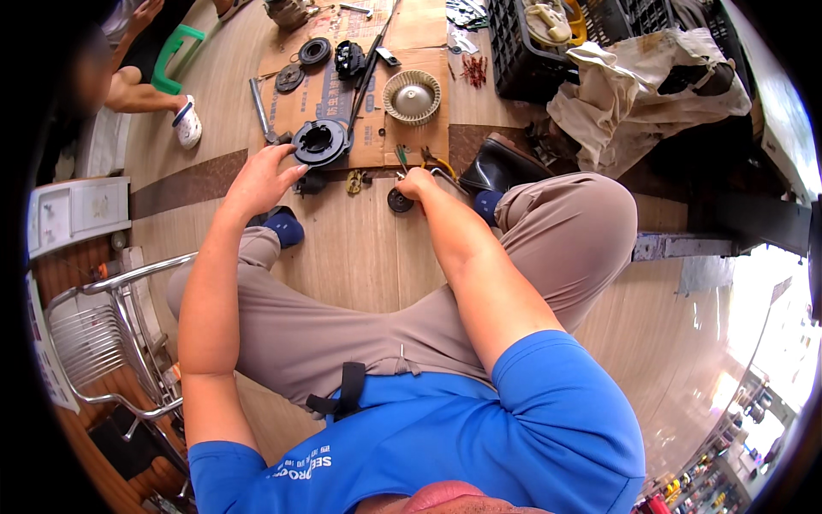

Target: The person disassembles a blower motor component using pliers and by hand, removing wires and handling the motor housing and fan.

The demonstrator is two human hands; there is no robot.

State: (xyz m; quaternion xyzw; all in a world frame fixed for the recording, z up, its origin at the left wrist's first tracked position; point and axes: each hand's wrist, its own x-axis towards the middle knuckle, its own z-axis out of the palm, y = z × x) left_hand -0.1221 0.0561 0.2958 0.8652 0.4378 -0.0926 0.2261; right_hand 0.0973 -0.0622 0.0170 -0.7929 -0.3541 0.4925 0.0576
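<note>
My left hand [264, 182] is open, thumb apart from the fingers, at the near left edge of a round black housing [319, 142] with a hole in its middle. I cannot tell whether the fingertips touch it. My right hand [416, 183] is closed low over the floor, and what its fingers hold is mostly hidden. Just below it lies a black round part [399, 200]. Beside that hand are pliers with yellow handles [438, 163] and a tool with a green handle [401, 156]. A small brass-coloured part [354, 182] lies between my hands.
Flattened cardboard [411, 62] bears a fan wheel [412, 97], a black ring [314, 51] and a long dark rod [363, 82]. A hammer-like tool [261, 107] lies along its left edge. Black crates [522, 60] with cloth stand right. Another person's leg [141, 92] is at left.
</note>
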